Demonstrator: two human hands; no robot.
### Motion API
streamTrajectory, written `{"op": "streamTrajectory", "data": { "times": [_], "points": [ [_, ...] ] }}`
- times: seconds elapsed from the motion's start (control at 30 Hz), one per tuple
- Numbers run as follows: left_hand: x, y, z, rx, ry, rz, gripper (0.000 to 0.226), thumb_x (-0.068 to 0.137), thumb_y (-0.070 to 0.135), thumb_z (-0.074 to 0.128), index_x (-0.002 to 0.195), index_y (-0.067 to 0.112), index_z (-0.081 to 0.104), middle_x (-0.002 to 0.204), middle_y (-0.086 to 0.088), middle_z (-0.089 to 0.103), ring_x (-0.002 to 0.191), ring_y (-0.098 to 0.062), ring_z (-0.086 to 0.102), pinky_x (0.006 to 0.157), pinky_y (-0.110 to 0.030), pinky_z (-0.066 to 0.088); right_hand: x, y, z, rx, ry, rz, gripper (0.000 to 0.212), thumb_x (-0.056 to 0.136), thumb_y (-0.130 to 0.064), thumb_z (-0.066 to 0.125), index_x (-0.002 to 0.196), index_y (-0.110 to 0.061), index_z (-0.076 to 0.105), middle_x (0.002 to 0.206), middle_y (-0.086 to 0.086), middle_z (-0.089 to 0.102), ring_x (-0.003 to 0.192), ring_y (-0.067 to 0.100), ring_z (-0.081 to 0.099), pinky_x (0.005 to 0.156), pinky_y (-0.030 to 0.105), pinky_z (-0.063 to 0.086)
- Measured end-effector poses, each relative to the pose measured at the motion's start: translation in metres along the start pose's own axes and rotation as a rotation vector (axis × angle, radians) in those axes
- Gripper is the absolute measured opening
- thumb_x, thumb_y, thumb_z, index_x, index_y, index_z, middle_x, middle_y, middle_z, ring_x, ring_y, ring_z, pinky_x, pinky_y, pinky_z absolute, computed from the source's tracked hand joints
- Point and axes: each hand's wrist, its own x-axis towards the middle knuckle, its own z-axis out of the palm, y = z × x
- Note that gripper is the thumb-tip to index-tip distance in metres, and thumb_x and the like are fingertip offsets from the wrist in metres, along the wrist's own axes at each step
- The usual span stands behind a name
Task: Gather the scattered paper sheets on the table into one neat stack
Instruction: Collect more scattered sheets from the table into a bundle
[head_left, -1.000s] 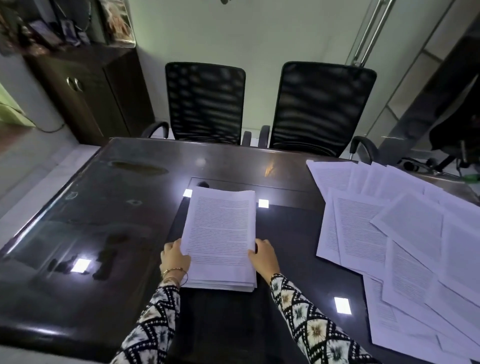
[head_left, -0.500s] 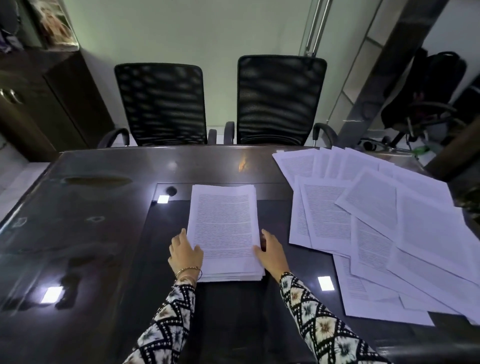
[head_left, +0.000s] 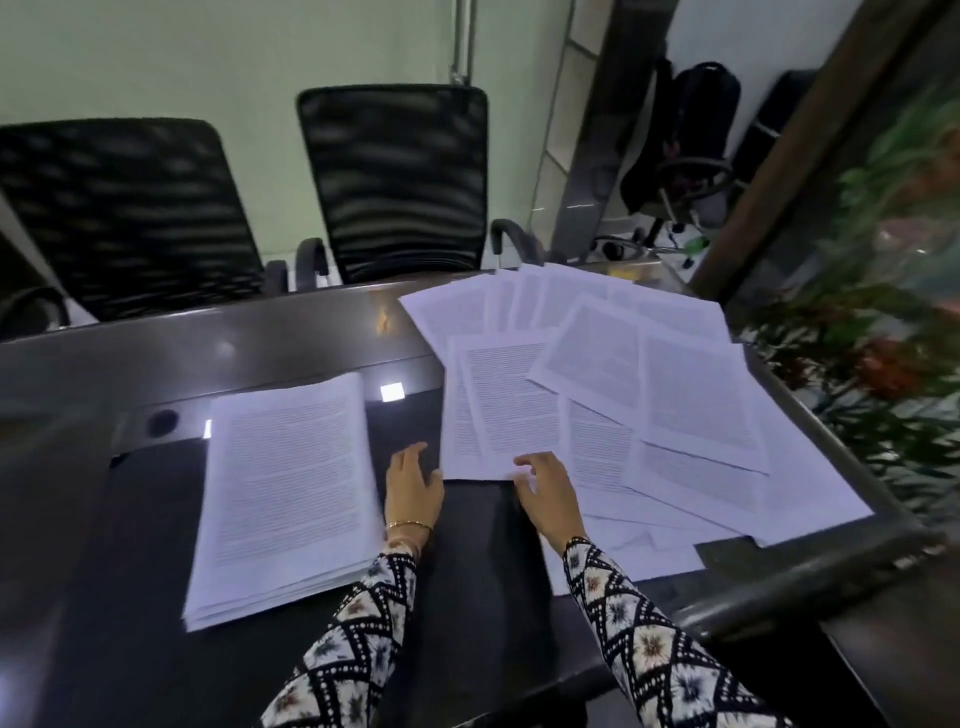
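Count: one stack, two hands, two chairs behind the table. The loose sheets are many and overlapped; an exact count cannot be made through overlap and blur.

Edges and room: the stack is laid left of centre, its side edges slightly stepped, its top sheet printed side up. The loose sheets are fanned over the table's right part, reaching its far edge and lying close to its right edge. A bare dark strip is left between stack and loose sheets. Bare table is also seen left of the stack and in front of it.

Fingers: the left hand is laid in the bare strip, fingers straight and together, nothing held; it is just beside the stack's right edge, touch not certain. The right hand is spread, fingertips placed at the near edge of the front sheet; no grip is seen.
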Motion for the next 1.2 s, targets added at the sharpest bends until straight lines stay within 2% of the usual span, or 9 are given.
{"op": "streamTrajectory", "data": {
  "times": [0.17,0.33,0.4,0.5,0.63,0.7,0.83,1.0,1.2],
  "points": [
    [0.045,0.026,0.033,-0.091,-0.104,-0.25,0.079,0.085,0.02,0.067,0.145,-0.004,0.022,0.149,-0.023,0.031,0.138,-0.034,0.029,0.114,-0.039,0.023,0.012,0.073,-0.069,-0.159,0.072,0.073,0.035,0.094,-0.026,0.057,0.127,-0.015,0.055,0.134,0.003,0.046,0.128,0.02,0.041,0.094,0.025,0.037],
    [0.056,0.061,0.067,-0.094,-0.128,-0.36,0.068,0.087,0.022,0.065,0.141,-0.001,0.031,0.137,-0.023,0.047,0.125,-0.035,0.047,0.103,-0.036,0.036,0.035,0.124,-0.114,-0.217,-0.077,0.076,0.074,0.087,-0.057,0.059,0.145,-0.017,0.037,0.156,0.007,0.026,0.145,0.024,0.023,0.115,0.041,0.031],
    [0.048,0.076,0.091,-0.034,-0.177,-0.338,0.059,0.089,0.013,0.059,0.141,0.003,0.032,0.131,-0.024,0.052,0.118,-0.039,0.051,0.095,-0.036,0.04,0.049,0.134,-0.127,-0.258,-0.096,0.049,0.108,0.071,-0.089,0.032,0.15,-0.016,0.031,0.16,0.01,0.021,0.148,0.026,0.018,0.118,0.045,0.026],
    [0.029,0.094,0.125,0.029,-0.206,-0.297,0.058,0.09,0.008,0.051,0.144,0.012,0.029,0.13,-0.023,0.054,0.115,-0.04,0.053,0.092,-0.036,0.041,0.07,0.147,-0.142,-0.341,-0.108,0.035,0.134,0.05,-0.101,0.002,0.154,-0.018,0.02,0.163,0.013,0.01,0.15,0.03,0.012,0.119,0.049,0.018],
    [0.007,0.111,0.159,-0.003,-0.282,-0.368,0.055,0.088,0.007,0.043,0.141,0.019,0.036,0.128,-0.015,0.055,0.107,-0.032,0.054,0.088,-0.031,0.041,0.088,0.158,-0.154,-0.416,-0.173,0.069,0.107,0.072,-0.091,0.027,0.155,-0.025,0.015,0.164,0.008,0.006,0.149,0.028,0.014,0.115,0.053,0.022],
    [0.001,0.113,0.161,0.035,-0.281,-0.426,0.044,0.087,0.003,0.041,0.129,0.009,0.05,0.123,-0.015,0.058,0.106,-0.034,0.055,0.087,-0.031,0.04,0.09,0.161,-0.154,-0.479,-0.16,0.046,0.088,0.084,-0.077,0.037,0.153,-0.027,0.019,0.163,0.006,0.011,0.147,0.026,0.019,0.112,0.051,0.024],
    [-0.018,0.112,0.169,-0.009,0.038,-0.438,0.022,0.084,0.005,0.05,0.099,-0.006,0.063,0.104,-0.019,0.056,0.096,-0.039,0.06,0.083,-0.038,0.047,0.083,0.167,-0.15,-0.558,-0.169,-0.006,0.096,0.076,-0.085,0.017,0.153,-0.028,0.019,0.164,0.005,0.01,0.147,0.026,0.018,0.11,0.051,0.023],
    [-0.017,0.148,0.196,-0.129,0.018,-0.44,0.053,0.078,0.033,0.071,0.119,0.005,0.052,0.121,-0.013,0.054,0.104,-0.034,0.059,0.087,-0.037,0.048,0.074,0.17,-0.143,-0.509,-0.148,-0.027,0.103,0.068,-0.085,0.005,0.153,-0.03,0.022,0.163,0.001,0.013,0.146,0.025,0.02,0.109,0.048,0.024],
    [-0.017,0.158,0.219,-0.169,-0.087,-0.632,0.055,0.079,0.018,0.071,0.127,0.006,0.046,0.124,-0.015,0.058,0.113,-0.033,0.058,0.088,-0.034,0.046,0.073,0.163,-0.144,-0.376,-0.185,-0.054,0.074,0.087,-0.066,0.025,0.152,-0.029,0.027,0.161,-0.003,0.023,0.141,0.025,0.029,0.109,0.049,0.028]
  ]
}}
